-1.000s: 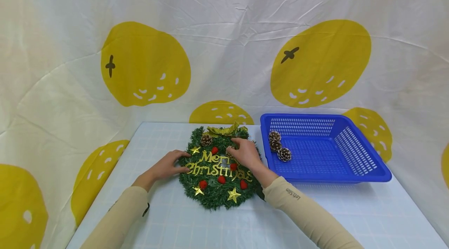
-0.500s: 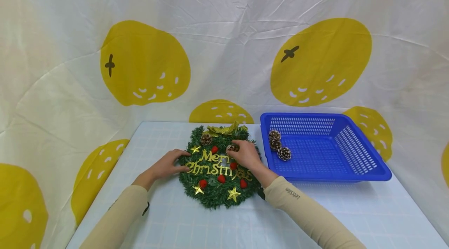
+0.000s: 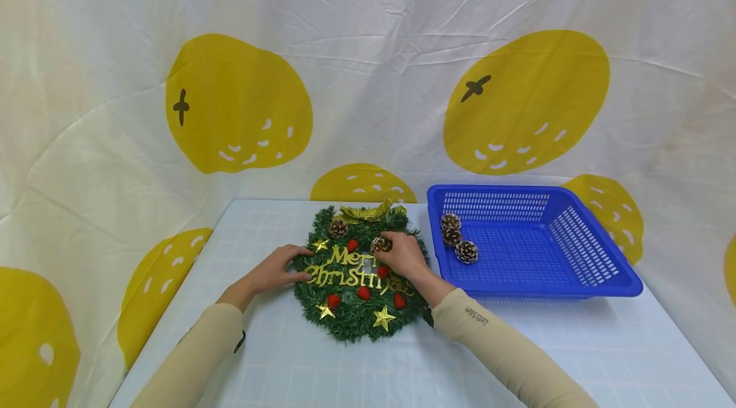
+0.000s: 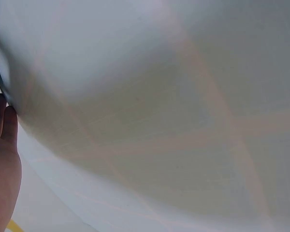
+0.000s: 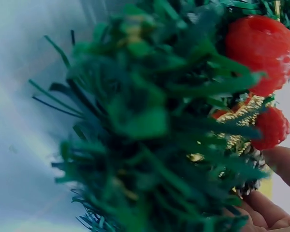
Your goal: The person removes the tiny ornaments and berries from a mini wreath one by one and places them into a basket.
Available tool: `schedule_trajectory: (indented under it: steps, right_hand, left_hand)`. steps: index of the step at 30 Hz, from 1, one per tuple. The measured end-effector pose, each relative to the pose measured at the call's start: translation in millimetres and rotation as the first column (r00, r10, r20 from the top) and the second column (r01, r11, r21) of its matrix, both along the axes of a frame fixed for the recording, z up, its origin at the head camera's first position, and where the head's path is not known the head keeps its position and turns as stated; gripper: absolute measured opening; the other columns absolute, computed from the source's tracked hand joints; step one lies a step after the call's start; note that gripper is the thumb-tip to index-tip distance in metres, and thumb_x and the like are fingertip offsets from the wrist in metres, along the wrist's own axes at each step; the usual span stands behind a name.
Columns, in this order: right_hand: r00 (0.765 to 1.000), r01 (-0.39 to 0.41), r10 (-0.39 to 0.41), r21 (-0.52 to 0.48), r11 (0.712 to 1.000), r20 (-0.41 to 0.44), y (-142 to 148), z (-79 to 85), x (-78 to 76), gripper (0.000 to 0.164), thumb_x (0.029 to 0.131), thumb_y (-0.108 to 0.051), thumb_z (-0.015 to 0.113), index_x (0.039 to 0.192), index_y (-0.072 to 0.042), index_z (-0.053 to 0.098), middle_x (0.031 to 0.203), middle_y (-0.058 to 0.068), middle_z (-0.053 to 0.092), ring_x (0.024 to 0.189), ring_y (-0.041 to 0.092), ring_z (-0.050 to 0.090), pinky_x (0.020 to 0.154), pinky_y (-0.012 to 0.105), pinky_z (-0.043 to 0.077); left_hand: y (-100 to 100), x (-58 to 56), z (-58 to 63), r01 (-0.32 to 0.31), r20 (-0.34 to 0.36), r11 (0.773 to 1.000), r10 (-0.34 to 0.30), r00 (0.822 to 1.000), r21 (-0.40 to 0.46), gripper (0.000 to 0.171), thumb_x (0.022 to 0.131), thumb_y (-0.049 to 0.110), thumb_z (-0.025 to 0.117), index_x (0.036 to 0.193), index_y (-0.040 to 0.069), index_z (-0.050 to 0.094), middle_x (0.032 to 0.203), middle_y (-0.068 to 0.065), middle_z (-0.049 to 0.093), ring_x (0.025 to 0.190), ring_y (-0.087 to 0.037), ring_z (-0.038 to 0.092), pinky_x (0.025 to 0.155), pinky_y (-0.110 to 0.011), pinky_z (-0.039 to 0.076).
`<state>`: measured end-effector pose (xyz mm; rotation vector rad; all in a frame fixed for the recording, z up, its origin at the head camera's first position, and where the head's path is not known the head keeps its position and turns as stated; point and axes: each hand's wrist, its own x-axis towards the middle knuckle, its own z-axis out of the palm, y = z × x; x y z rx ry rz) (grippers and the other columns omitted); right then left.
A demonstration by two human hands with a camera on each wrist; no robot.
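A green Christmas wreath (image 3: 345, 330) lies on the table, bearing gold "Merry Christmas" lettering (image 3: 336, 276), gold stars and red berries. At its left side my left hand (image 3: 275, 271) rests thumb and fingertips on the greenery; in the left wrist view its fingers look straight against the rim. Thumb and fingers of my right hand (image 3: 405, 256) pinch a white-tipped pine cone (image 3: 379, 244) at the wreath's upper right. That hand covers part of the lettering. Another pine cone (image 3: 338, 228) sits at the upper left, below a gold bow (image 3: 365, 213).
To the right of the wreath stands a blue plastic basket (image 3: 535, 290), with 3 pine cones (image 3: 466, 251) at its left end. Pale checked cloth (image 3: 322, 376) covers the table. Behind hangs a white curtain (image 3: 379, 108) printed with yellow fruit.
My right hand has shifted slightly nearer to me, and more of the pine cone shows between its fingers. My left hand has stayed on the wreath's left side.
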<state>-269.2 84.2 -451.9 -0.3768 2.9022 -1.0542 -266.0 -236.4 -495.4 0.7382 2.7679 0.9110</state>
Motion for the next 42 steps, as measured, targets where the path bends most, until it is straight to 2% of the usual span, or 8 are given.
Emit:
schedule_trajectory:
  steps: [3,10,26,27,32,34,36,42]
  right_hand:
    - [1.000,-0.001,0.001,0.003,1.000,0.004,0.2,-1.8,-0.1,0.053,0.085,-0.015,0.075,0.134,-0.001,0.058,0.121,0.019,0.065,0.071,0.028,0.062,0.069,0.039,0.050]
    - [1.000,-0.002,0.002,0.001,1.000,-0.013,1.1,-2.3,-0.2,0.052,0.086,-0.014,0.076,0.133,-0.001,0.059,0.120,0.018,0.066,0.106,0.036,0.063,0.086,0.047,0.053]
    - [1.000,0.004,-0.004,-0.002,1.000,-0.001,2.2,-1.7,-1.7,0.048,0.090,-0.016,0.072,0.134,-0.002,0.059,0.127,0.017,0.062,0.111,0.034,0.061,0.090,0.048,0.052]
    - [1.000,0.003,-0.003,-0.003,1.000,-0.007,2.5,-1.3,-1.5,0.048,0.090,-0.016,0.072,0.134,-0.002,0.059,0.126,0.017,0.063,0.109,0.033,0.062,0.089,0.047,0.052]
    - [1.000,-0.011,0.010,-0.032,0.999,-0.023,3.9,0.8,-0.8,0.049,0.090,-0.014,0.072,0.134,-0.001,0.058,0.115,0.017,0.068,0.077,0.022,0.065,0.072,0.039,0.052]
    - [1.000,-0.011,0.010,-0.042,0.999,-0.025,4.3,1.9,-0.4,0.049,0.091,-0.014,0.071,0.135,0.000,0.057,0.111,0.016,0.069,0.064,0.018,0.060,0.067,0.037,0.049]
    - [0.999,-0.005,0.003,-0.041,0.999,-0.040,4.3,3.1,-0.6,0.049,0.091,-0.015,0.071,0.135,-0.001,0.057,0.111,0.015,0.069,0.061,0.014,0.058,0.068,0.036,0.049]
    - [0.999,0.002,-0.005,-0.073,0.997,-0.038,4.7,8.5,-4.2,0.051,0.093,-0.018,0.069,0.139,-0.001,0.053,0.088,0.015,0.069,0.041,0.012,0.035,0.064,0.038,0.047]
  left_hand:
    - [0.4,-0.1,-0.3,0.004,-0.004,1.000,-0.004,1.000,0.000,0.059,0.089,0.040,0.071,0.136,0.009,0.055,0.136,-0.017,0.052,0.129,-0.039,0.043,0.107,-0.058,0.034]
    - [0.2,-1.5,-1.8,0.004,-0.001,1.000,-0.004,1.000,-0.001,0.059,0.089,0.041,0.071,0.136,0.009,0.055,0.136,-0.016,0.052,0.129,-0.038,0.043,0.107,-0.057,0.034]
    - [0.1,0.2,-1.2,0.005,-0.021,1.000,-0.005,1.000,-0.004,0.057,0.089,0.038,0.072,0.134,0.008,0.056,0.134,-0.017,0.053,0.127,-0.040,0.044,0.105,-0.059,0.035]
    - [0.1,0.5,-1.2,0.007,-0.024,1.000,-0.007,1.000,-0.003,0.056,0.089,0.038,0.072,0.134,0.008,0.056,0.134,-0.017,0.053,0.127,-0.040,0.045,0.105,-0.059,0.035]
    - [-0.1,1.1,-1.1,0.009,-0.030,1.000,-0.009,1.000,-0.001,0.056,0.089,0.038,0.072,0.134,0.008,0.056,0.134,-0.018,0.053,0.127,-0.041,0.045,0.104,-0.059,0.036]
    - [0.0,1.3,-0.9,0.011,-0.031,1.000,-0.011,0.999,-0.002,0.056,0.089,0.038,0.071,0.134,0.008,0.056,0.134,-0.018,0.053,0.127,-0.041,0.045,0.104,-0.059,0.036]
    - [0.2,1.1,-0.5,0.009,-0.028,1.000,-0.009,1.000,-0.001,0.057,0.089,0.038,0.072,0.134,0.007,0.056,0.134,-0.018,0.053,0.127,-0.041,0.045,0.104,-0.059,0.036]
    - [0.3,0.4,0.2,0.000,-0.015,1.000,0.000,1.000,0.004,0.057,0.089,0.038,0.072,0.134,0.008,0.056,0.134,-0.017,0.053,0.128,-0.041,0.044,0.105,-0.059,0.035]
